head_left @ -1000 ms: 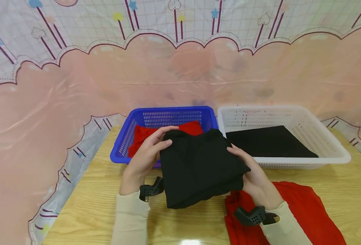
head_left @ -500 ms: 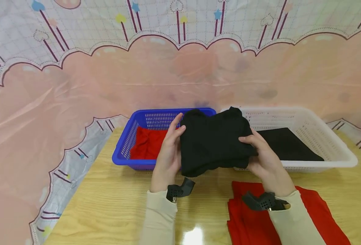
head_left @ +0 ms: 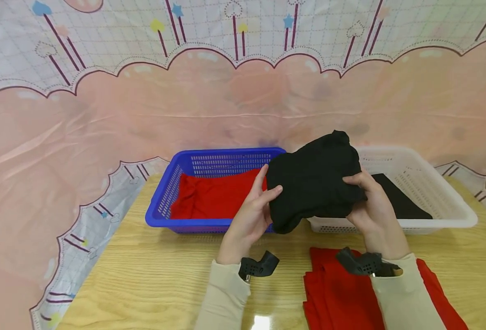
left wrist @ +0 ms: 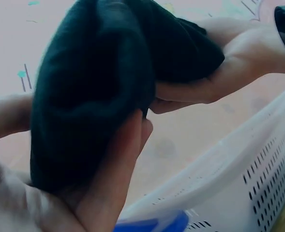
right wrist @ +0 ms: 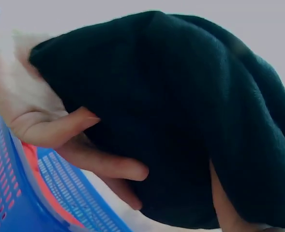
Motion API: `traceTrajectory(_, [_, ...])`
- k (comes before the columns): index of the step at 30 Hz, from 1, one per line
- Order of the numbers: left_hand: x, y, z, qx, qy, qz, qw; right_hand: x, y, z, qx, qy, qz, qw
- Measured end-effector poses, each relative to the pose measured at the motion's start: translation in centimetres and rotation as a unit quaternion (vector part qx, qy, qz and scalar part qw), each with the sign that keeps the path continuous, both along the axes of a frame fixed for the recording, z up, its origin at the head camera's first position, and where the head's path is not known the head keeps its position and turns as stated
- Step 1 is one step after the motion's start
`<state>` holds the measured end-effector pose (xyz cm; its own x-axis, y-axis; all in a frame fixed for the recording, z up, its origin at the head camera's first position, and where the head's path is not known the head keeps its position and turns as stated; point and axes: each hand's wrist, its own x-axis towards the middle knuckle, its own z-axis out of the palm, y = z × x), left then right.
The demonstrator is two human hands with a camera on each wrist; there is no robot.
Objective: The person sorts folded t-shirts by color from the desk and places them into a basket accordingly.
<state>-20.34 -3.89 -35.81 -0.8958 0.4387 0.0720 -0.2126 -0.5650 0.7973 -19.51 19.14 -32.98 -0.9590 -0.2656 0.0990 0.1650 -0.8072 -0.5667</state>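
Note:
A folded black cloth (head_left: 313, 178) is held up in the head view between both hands, in front of the white basket's left part. My left hand (head_left: 248, 217) grips its left edge, thumb on the near face. At the right edge my right hand (head_left: 376, 211) pinches it with the thumb in front; the other fingers are mostly hidden behind. In the left wrist view the cloth (left wrist: 94, 96) bulges between the left hand's fingers. The right wrist view shows fingers of a hand (right wrist: 60, 130) against the dark cloth (right wrist: 171, 111).
The blue basket (head_left: 201, 223) at the back holds red cloth (head_left: 214, 197). Beside it stands the white basket (head_left: 445, 201) with a flat black cloth (head_left: 403, 199) inside. A pile of red cloth (head_left: 341, 293) lies on the wooden table (head_left: 152, 279) beneath the right forearm.
Both hands have carried the black cloth up and to the right, from in front of the blue basket toward the white one. It now tilts, its right side higher.

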Motion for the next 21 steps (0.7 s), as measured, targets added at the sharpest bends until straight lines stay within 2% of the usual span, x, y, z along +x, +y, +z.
traceTrajectory(4, [-0.1,0.5,-0.3,-0.033,0.029,-0.012,0.9990,-0.3,0.6,-0.7,-0.039,-0.016,0.026,0.9988])
traceTrajectory(7, [-0.2,0.5,-0.3,-0.036,0.063,0.005,0.9973,-0.6,1.0,-0.9,-0.058,-0.039,0.069,0.9952])
traceTrajectory(10, [-0.2,0.4,-0.3,-0.013,0.078,0.037,0.9962,-0.9,1.2,-1.0,-0.044,-0.037,0.136,0.9890])
traceTrajectory(12, [-0.2,0.4,-0.4,0.001,0.082,0.062,0.9947,-0.9,1.1,-1.1,-0.024,-0.018,0.175,0.9841])
traceTrajectory(14, [-0.2,0.2,-0.3,0.007,0.084,0.089,0.9925,-0.9,0.9,-1.1,0.016,0.010,0.195,0.9807])
traceTrajectory(17, [-0.2,-0.2,-0.3,0.005,0.090,0.119,0.9888,-0.9,0.5,-1.2,0.088,0.043,0.193,0.9764])
traceTrajectory(21, [-0.3,-0.9,-0.1,0.006,0.104,0.138,0.9849,-0.9,-0.1,-1.4,0.166,0.064,0.189,0.9657])
